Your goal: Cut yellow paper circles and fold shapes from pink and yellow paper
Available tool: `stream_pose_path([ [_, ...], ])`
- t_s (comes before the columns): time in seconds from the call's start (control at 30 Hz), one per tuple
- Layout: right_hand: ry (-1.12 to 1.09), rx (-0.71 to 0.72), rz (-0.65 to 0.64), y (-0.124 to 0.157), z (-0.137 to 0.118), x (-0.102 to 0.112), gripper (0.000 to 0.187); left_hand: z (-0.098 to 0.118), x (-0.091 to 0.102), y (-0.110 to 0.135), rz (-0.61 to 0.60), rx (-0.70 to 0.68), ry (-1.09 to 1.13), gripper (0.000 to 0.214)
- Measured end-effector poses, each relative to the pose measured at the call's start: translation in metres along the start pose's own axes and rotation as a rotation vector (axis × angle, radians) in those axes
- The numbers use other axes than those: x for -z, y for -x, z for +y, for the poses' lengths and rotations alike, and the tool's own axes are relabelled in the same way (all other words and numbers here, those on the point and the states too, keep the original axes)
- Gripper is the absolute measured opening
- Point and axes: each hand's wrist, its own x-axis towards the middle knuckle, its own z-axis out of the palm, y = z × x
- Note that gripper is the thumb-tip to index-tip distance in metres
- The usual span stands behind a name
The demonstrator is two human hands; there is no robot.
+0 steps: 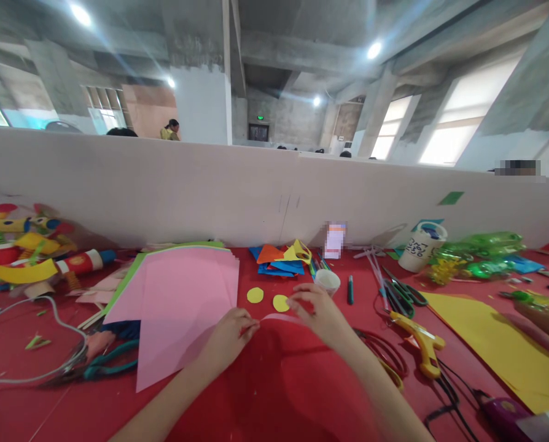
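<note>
A narrow pink paper strip (281, 317) runs in a shallow arc between my two hands, above the red tabletop. My left hand (233, 334) is closed, its thumb and fingertips pinching the strip's left end. The strip's right end reaches my right hand (319, 313), whose fingers are bent around it; the exact grip is partly hidden. Just beyond the strip lie two yellow paper circles, the left circle (255, 295) uncovered and the right circle (280, 302) close by my right fingertips. Pink paper sheets (177, 307) are stacked beside my left hand.
Scissors (406, 294), a yellow glue gun (419, 344) and yellow paper (495, 344) lie at right. A white cup (327, 281) and colored paper scraps (281, 261) stand behind my hands. Pliers (111, 359) and a white cable (62, 322) lie left. A white partition (186, 190) borders the back.
</note>
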Motion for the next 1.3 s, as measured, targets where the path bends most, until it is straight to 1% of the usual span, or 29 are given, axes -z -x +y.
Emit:
stream_pose_path([
  [0.03,0.051,0.069,-0.001,0.002,-0.006,-0.007,0.023,0.002,0.000,0.000,-0.004,-0.008,-0.006,0.025],
  [0.07,0.118,0.128,-0.025,0.005,-0.012,-0.014,0.032,0.004,0.000,0.000,-0.005,-0.018,-0.015,0.025],
  [0.1,0.207,0.155,-0.052,0.007,-0.017,-0.020,0.039,0.006,0.000,0.000,-0.004,-0.027,-0.027,0.026],
  [0.13,0.300,0.161,-0.070,0.009,-0.021,-0.025,0.038,0.008,0.001,0.000,-0.003,-0.031,-0.044,0.026],
  [0.23,0.482,0.158,-0.111,0.010,-0.027,-0.037,0.011,0.013,0.005,0.001,-0.008,-0.027,-0.118,0.027],
  [0.33,0.547,0.162,-0.113,0.008,-0.027,-0.041,0.016,0.019,0.010,0.001,0.005,-0.030,-0.172,0.029],
  [0.4,0.554,0.153,-0.094,0.008,-0.025,-0.043,0.016,0.022,0.012,0.001,0.011,-0.030,-0.158,0.030],
  [0.5,0.470,0.099,-0.088,0.009,-0.022,-0.048,0.018,0.022,0.010,0.001,-0.027,0.008,-0.064,0.030],
  [0.57,0.407,0.053,-0.090,0.011,-0.020,-0.052,0.017,0.021,0.007,0.000,-0.061,0.049,0.032,0.032],
  [0.67,0.360,-0.003,-0.071,0.012,-0.018,-0.055,0.017,0.018,0.003,-0.002,-0.076,0.121,0.163,0.033],
  [0.8,0.378,-0.065,-0.009,0.012,-0.019,-0.054,0.015,0.016,0.001,-0.004,-0.075,0.235,0.237,0.027],
  [0.87,0.439,-0.052,0.026,0.012,-0.021,-0.054,0.015,0.017,0.003,-0.005,-0.091,0.255,0.241,0.026],
  [0.93,0.526,0.006,0.053,0.012,-0.024,-0.054,0.013,0.019,0.005,-0.006,-0.130,0.256,0.238,0.023],
  [1.0,0.591,0.072,0.074,0.013,-0.026,-0.055,0.010,0.022,0.007,-0.006,-0.169,0.260,0.233,0.026],
  [1.13,0.569,0.111,0.083,0.014,-0.028,-0.057,0.014,0.025,0.007,-0.004,-0.187,0.282,0.237,0.028],
  [1.3,0.524,0.147,0.052,0.013,-0.026,-0.059,0.017,0.024,0.006,-0.005,-0.177,0.315,0.266,0.026],
])
